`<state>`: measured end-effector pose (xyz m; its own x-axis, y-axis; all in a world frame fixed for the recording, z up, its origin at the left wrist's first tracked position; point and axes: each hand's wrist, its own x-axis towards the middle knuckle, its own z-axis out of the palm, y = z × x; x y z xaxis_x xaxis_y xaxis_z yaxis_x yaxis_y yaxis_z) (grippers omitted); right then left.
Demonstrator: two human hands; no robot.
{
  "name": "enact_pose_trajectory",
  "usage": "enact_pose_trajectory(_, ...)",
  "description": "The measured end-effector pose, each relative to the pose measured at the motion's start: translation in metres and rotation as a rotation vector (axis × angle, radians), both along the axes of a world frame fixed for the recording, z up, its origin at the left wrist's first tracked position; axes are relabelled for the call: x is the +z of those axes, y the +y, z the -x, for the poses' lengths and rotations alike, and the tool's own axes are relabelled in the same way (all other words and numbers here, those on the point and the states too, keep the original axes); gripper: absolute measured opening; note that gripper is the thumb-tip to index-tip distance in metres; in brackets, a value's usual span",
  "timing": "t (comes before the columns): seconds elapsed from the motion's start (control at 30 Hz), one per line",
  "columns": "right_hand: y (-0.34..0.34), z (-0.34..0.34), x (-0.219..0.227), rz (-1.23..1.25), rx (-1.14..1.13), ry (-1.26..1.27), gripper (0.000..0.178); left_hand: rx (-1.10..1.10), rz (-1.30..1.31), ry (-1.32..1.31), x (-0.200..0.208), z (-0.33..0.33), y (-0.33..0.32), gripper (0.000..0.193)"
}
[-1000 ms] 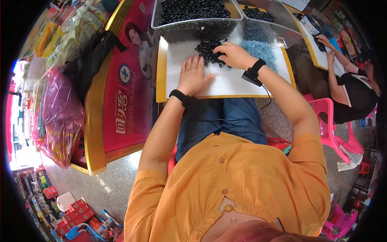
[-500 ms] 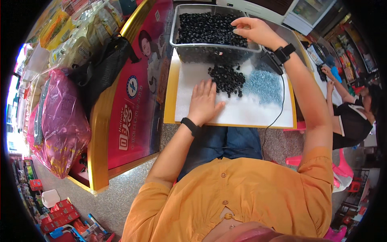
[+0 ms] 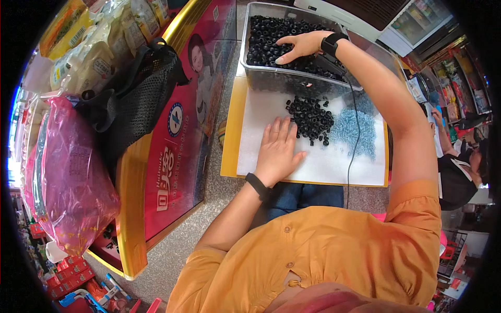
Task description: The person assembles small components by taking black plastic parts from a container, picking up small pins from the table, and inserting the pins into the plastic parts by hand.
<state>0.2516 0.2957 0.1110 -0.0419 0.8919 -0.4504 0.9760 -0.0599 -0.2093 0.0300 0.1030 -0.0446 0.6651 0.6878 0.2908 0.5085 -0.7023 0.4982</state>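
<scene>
The fingers (image 3: 287,39) of the right hand (image 3: 308,46) are over the clear plastic tub (image 3: 300,81), thumb and forefinger spread well apart with black beads showing between them. The other fingertips are hidden, so I cannot tell whether they hold anything.

A second ago this hand was bent down at the loose pile of black ring beads (image 3: 311,119); half a second ago it hung over the right part of the tub. Now it reaches in toward the middle, down at the black beads (image 3: 263,39) that fill it. The handling has thus passed, as I judge it, from the pile to the stock in the tub, and the right hand has left the pile alone.

The left hand (image 3: 279,155) has stayed where it was: flat, palm down, fingers only slightly parted, on the white sheet (image 3: 255,164) that covers the yellow-edged counter (image 3: 229,159). Its fingertips lie just beside the pile's near left edge, and it grips nothing.

The pile itself looks little changed, scattered just in front of the tub. The light-blue heap of small pieces (image 3: 355,130) lies to its right, with a black cable (image 3: 356,143) hanging across it from the right wrist.
</scene>
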Motion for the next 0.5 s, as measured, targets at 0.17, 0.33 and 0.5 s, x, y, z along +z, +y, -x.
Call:
enact_pose_trajectory(0.17,-0.017,0.016,0.019,0.122,-0.03,0.086,0.093,0.016,-0.002,-0.019,0.0,0.003,0.0,0.072)
enact_pose_trajectory(0.33,-0.016,0.005,0.0,0.018,0.027,0.07,0.069,0.013,-0.012,-0.01,0.002,0.001,0.0,0.072)
enact_pose_trajectory(0.5,-0.018,0.006,0.0,-0.029,0.052,0.115,0.056,0.016,-0.017,0.016,0.0,0.003,0.0,0.072)
